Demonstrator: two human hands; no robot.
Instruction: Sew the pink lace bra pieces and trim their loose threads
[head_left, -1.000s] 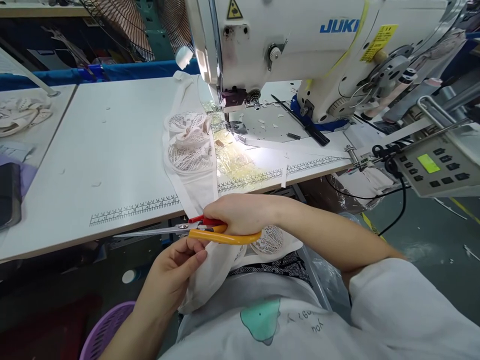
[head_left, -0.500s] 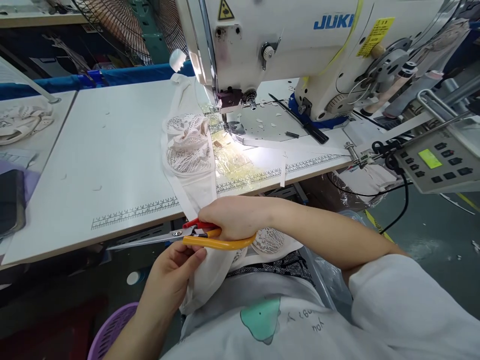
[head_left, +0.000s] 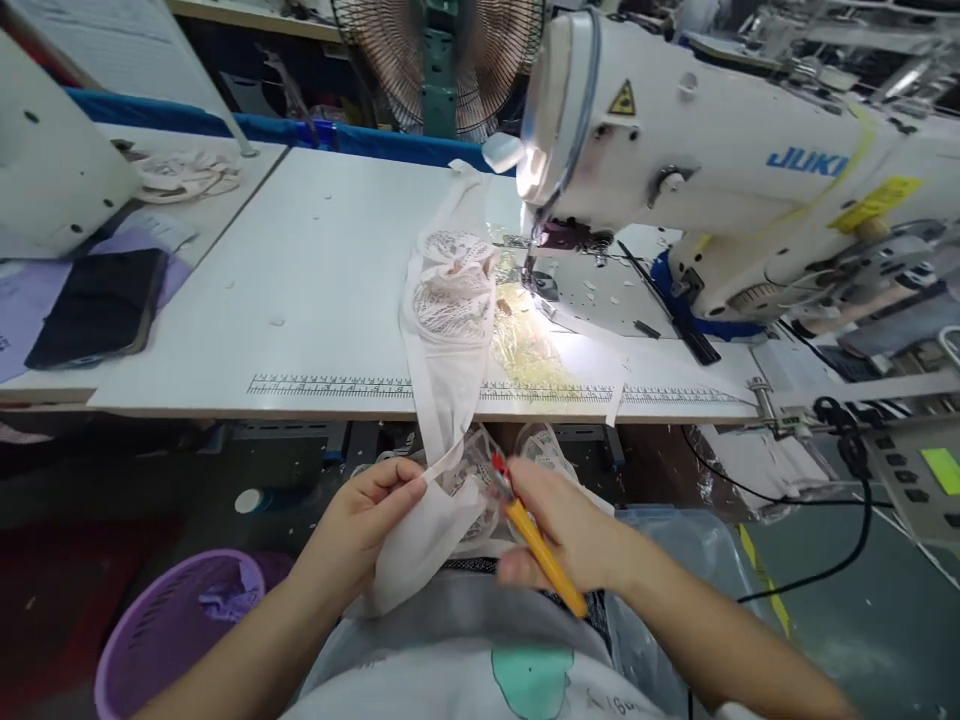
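One green printed patch (head_left: pixel 531 682) shows on the white cloth shirt (head_left: pixel 420 690) nearest the camera. Just beyond, soft white fabric with lace cups (head_left: pixel 420 550) lies bunched over the lap. The left hand (head_left: pixel 366 520) pinches a narrow white fabric edge between thumb and fingertips, while the right hand (head_left: pixel 566 515), blurred, has its fingers closed around orange-and-red-handled scissors (head_left: pixel 544 560); whether the blades are apart cannot be told. Lower left stands a purple slatted plastic basket (head_left: pixel 124 640) with a crumpled purple cloth (head_left: pixel 231 600) inside; a clear plastic bin (head_left: pixel 712 535) sits at right. Past the hands, a black printed ruler scale (head_left: pixel 330 385) runs along the white tabletop (head_left: pixel 337 280). Over its front edge drapes a pale lace-cupped garment (head_left: pixel 450 305), its lower end near the left hand; whether it joins the lap fabric is unclear. At left rests a flat black phone (head_left: pixel 97 305). Farther right stands a white JUKI sewing machine (head_left: pixel 727 200); behind the table is a round wire-caged fan (head_left: pixel 480 70).
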